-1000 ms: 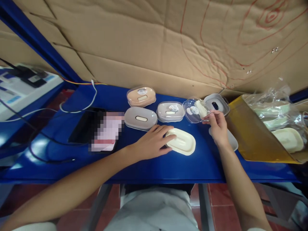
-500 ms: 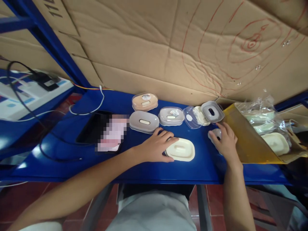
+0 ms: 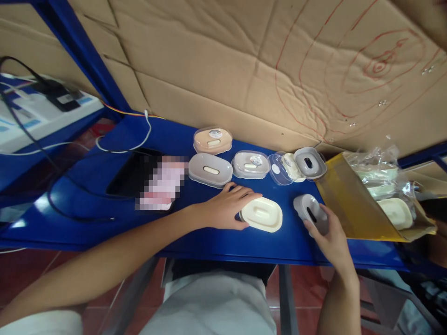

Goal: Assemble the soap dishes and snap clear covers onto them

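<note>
A cream oval soap-dish tray (image 3: 263,215) with a raised middle lies on the blue table in front of me. My left hand (image 3: 232,207) is closed on its left end, thumb at the near side and fingers on the far side. Something grey shows under that end, mostly hidden. To the right, my right hand (image 3: 330,232) grips a small grey soap dish (image 3: 312,211) with a dark slot, tilted up from the table. Just beyond stand another grey dish (image 3: 310,164) with a slot, a cream piece (image 3: 291,166) and a clear lid (image 3: 277,170), overlapping.
Finished-looking soap dishes stand behind: a peach one (image 3: 212,140), a lidded grey one (image 3: 250,165) and a larger grey one (image 3: 210,170). A phone (image 3: 162,184) lies left. An open carton (image 3: 344,200) with bagged pieces stands right; cardboard (image 3: 209,60) walls the back.
My right hand has taken hold of the small grey dish and drawn it nearer, tilting it up. My left hand stays on the cream tray. The camera view has shifted slightly.
</note>
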A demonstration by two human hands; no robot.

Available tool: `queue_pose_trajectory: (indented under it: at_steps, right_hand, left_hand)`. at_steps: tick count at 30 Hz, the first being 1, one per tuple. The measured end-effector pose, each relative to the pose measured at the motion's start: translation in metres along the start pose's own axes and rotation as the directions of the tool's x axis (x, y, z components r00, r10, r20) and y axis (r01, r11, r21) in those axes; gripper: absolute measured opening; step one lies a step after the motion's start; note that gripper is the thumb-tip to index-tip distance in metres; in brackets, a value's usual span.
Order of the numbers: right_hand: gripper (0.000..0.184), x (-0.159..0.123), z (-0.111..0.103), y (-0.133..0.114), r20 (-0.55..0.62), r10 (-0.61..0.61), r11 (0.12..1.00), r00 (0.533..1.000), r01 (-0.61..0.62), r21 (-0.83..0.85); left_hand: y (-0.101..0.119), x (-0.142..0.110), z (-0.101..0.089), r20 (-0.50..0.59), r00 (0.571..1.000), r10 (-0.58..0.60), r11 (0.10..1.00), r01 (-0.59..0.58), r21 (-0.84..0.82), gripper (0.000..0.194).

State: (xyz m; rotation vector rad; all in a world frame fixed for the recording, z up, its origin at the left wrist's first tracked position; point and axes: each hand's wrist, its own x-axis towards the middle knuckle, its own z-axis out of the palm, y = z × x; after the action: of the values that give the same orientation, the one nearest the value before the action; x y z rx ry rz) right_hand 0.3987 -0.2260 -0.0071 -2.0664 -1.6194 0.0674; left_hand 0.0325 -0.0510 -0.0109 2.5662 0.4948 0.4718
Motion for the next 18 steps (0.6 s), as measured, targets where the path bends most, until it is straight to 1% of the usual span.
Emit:
queue_pose_trajectory:
  at_steps: [1, 2, 4, 5, 7, 10, 12, 15, 18]
  right_hand:
    - [0.077, -0.001, 0.003, -0.012, 0.018, -0.037, 0.997, 0.999, 0.035, 0.069]
    - [0.073, -0.002, 0.007, -0.025, 0.051, -0.099, 0.987, 0.994, 0.092, 0.132]
    - [0.071, -0.002, 0.015, -0.051, 0.123, -0.256, 0.945, 0.959, 0.221, 0.241]
    - [0.071, -0.002, 0.019, -0.063, 0.157, -0.310, 0.927, 0.938, 0.262, 0.269]
    - [0.070, 0.002, 0.025, -0.080, 0.221, -0.364, 0.912, 0.905, 0.298, 0.281]
    - [0.071, 0.010, 0.032, -0.092, 0.294, -0.404, 0.907, 0.866, 0.338, 0.250]
    - [0.072, 0.015, 0.036, -0.095, 0.312, -0.458, 0.887, 0.833, 0.402, 0.228]
    - [0.072, 0.023, 0.042, -0.098, 0.324, -0.531, 0.848, 0.783, 0.491, 0.203]
    - [0.075, 0.031, 0.050, -0.101, 0.330, -0.570, 0.821, 0.752, 0.533, 0.204]
  left_hand:
    - [0.000, 0.000, -0.001, 0.010, 1.000, -0.010, 1.000, 0.010, -0.023, 0.086]
    - [0.000, 0.000, -0.002, 0.018, 1.000, -0.019, 0.999, 0.019, -0.045, 0.090]
    - [0.000, -0.001, -0.002, 0.015, 0.999, -0.034, 0.996, 0.035, -0.083, 0.099]
    - [-0.001, -0.001, -0.002, 0.006, 0.999, -0.039, 0.995, 0.040, -0.097, 0.104]
    - [-0.001, -0.001, 0.000, -0.019, 0.999, -0.044, 0.992, 0.041, -0.116, 0.110]
    - [-0.002, -0.001, 0.002, -0.027, 0.999, -0.033, 0.993, 0.029, -0.116, 0.114]
    - [-0.002, -0.002, 0.000, -0.016, 1.000, -0.008, 0.995, 0.007, -0.097, 0.112]
    - [-0.001, -0.005, -0.008, -0.019, 0.999, 0.026, 0.999, -0.027, -0.025, 0.098]
    - [0.000, -0.007, -0.015, -0.029, 0.998, 0.054, 0.998, -0.053, 0.033, 0.081]
